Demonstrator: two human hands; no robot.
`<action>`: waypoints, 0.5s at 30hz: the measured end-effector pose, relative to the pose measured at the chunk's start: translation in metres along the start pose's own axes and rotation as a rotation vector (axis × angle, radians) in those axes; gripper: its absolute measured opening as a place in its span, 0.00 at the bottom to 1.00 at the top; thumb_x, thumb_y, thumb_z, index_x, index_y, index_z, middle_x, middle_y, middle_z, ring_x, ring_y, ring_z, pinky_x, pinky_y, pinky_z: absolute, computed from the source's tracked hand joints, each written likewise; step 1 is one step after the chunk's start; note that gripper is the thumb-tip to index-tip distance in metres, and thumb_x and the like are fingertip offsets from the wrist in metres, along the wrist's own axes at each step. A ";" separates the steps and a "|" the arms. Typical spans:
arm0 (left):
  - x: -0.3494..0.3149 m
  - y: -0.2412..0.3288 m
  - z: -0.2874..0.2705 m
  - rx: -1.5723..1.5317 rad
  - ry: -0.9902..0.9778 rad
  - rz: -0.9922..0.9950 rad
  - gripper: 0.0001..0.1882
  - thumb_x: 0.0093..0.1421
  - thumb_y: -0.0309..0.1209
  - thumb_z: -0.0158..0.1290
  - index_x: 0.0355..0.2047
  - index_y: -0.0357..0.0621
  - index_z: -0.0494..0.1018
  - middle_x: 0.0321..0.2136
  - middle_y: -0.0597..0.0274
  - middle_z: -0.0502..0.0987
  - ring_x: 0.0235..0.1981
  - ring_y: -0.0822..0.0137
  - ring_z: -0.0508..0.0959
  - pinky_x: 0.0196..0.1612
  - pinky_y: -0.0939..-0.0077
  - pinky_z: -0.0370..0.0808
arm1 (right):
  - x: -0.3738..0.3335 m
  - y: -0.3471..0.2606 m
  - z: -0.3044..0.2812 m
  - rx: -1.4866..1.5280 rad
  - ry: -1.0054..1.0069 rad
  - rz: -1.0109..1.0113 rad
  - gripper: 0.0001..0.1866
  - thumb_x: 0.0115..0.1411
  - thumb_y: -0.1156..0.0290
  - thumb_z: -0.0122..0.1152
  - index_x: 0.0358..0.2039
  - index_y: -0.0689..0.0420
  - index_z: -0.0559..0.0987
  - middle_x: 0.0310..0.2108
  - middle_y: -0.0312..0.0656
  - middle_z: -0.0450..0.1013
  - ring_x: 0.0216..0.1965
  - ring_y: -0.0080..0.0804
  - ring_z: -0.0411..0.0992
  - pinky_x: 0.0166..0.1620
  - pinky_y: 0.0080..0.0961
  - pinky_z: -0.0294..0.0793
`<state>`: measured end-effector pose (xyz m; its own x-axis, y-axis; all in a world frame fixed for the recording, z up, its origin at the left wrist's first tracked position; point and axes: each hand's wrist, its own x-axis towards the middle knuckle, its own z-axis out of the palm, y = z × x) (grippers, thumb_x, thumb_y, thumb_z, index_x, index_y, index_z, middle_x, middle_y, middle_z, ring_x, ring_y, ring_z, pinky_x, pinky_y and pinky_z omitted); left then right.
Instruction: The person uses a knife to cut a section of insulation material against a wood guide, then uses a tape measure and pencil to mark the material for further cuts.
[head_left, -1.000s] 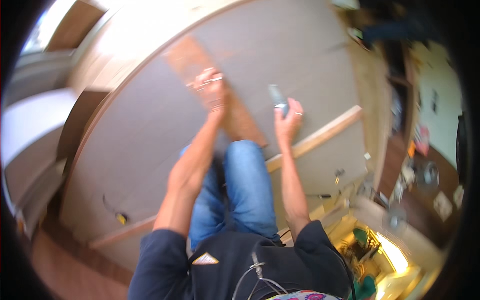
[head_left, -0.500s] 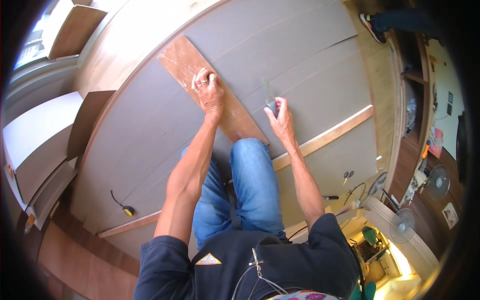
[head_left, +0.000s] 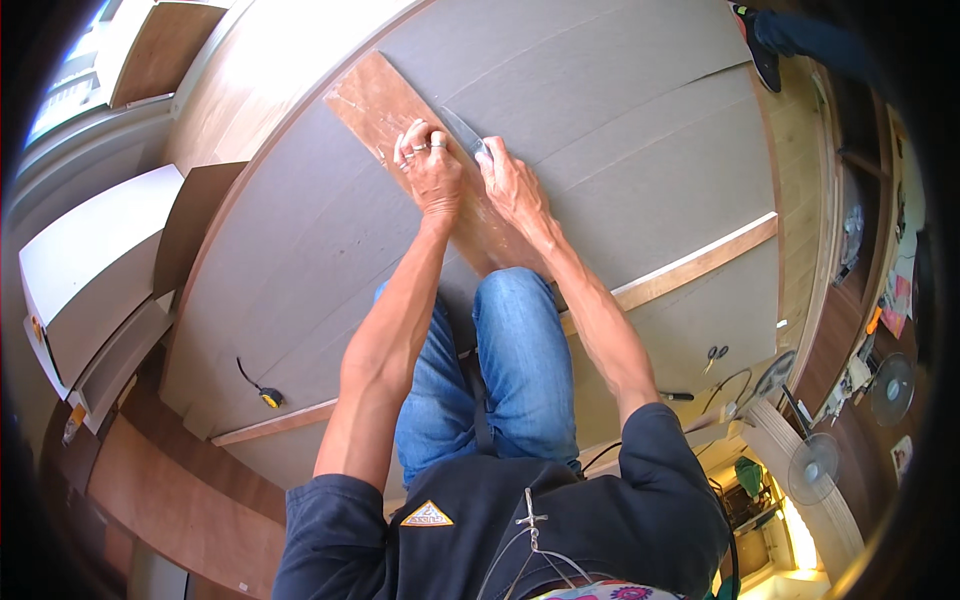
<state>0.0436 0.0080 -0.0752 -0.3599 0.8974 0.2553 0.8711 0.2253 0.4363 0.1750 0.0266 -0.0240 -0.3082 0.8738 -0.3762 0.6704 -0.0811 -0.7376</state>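
A reddish-brown wooden board (head_left: 373, 95) with pale smears lies slantwise on a large grey panel (head_left: 620, 170), its near end at my knees. Resting on the board's middle is my left hand (head_left: 432, 172), its fingers curled in; anything inside them is hidden. My right hand (head_left: 513, 185) is closed round the handle of a knife (head_left: 463, 128), gripped just beyond the board's right edge. The knife's long, pale, pointed blade slants up and left, close along that edge. Whether it touches the wood I cannot tell.
A wooden strip (head_left: 700, 262) crosses the panel. A tape measure (head_left: 270, 397) lies at left, scissors (head_left: 715, 355) at right. White cabinet pieces (head_left: 100, 230) stand at far left. Another person's shoe (head_left: 765, 62) shows at upper right, by dark shelving (head_left: 850, 200).
My right hand has swung left with the knife, from over the grey panel to the board's right edge, near my left hand. The left hand stays on the board with fingers curled.
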 end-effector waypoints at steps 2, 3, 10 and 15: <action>0.000 0.000 0.001 0.001 0.020 0.003 0.05 0.48 0.23 0.55 0.26 0.46 0.71 0.40 0.61 0.71 0.51 0.58 0.69 0.60 0.55 0.61 | 0.005 0.000 0.002 -0.007 0.002 -0.019 0.13 0.70 0.60 0.44 0.48 0.53 0.65 0.34 0.57 0.77 0.36 0.64 0.74 0.37 0.56 0.71; 0.000 0.000 0.002 -0.002 0.040 0.008 0.04 0.48 0.23 0.54 0.25 0.46 0.71 0.41 0.62 0.71 0.49 0.56 0.69 0.57 0.56 0.61 | 0.008 0.000 0.003 -0.015 -0.003 -0.023 0.12 0.70 0.60 0.44 0.48 0.53 0.64 0.34 0.57 0.77 0.36 0.64 0.74 0.37 0.56 0.71; 0.000 -0.004 0.007 0.018 0.080 0.036 0.04 0.48 0.24 0.55 0.24 0.47 0.72 0.41 0.63 0.71 0.49 0.54 0.69 0.57 0.56 0.62 | 0.016 0.001 0.009 -0.051 -0.014 -0.034 0.12 0.70 0.62 0.46 0.48 0.54 0.64 0.33 0.57 0.77 0.36 0.64 0.73 0.35 0.55 0.71; -0.001 -0.002 0.007 0.056 0.082 0.021 0.05 0.48 0.25 0.57 0.25 0.47 0.72 0.42 0.63 0.71 0.50 0.55 0.69 0.57 0.56 0.62 | 0.015 -0.002 0.013 -0.161 0.009 -0.070 0.13 0.70 0.59 0.44 0.48 0.53 0.64 0.32 0.57 0.77 0.34 0.63 0.75 0.34 0.55 0.74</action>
<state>0.0446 0.0093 -0.0827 -0.3652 0.8687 0.3345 0.8953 0.2293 0.3820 0.1598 0.0336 -0.0354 -0.3522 0.8790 -0.3213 0.7472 0.0573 -0.6622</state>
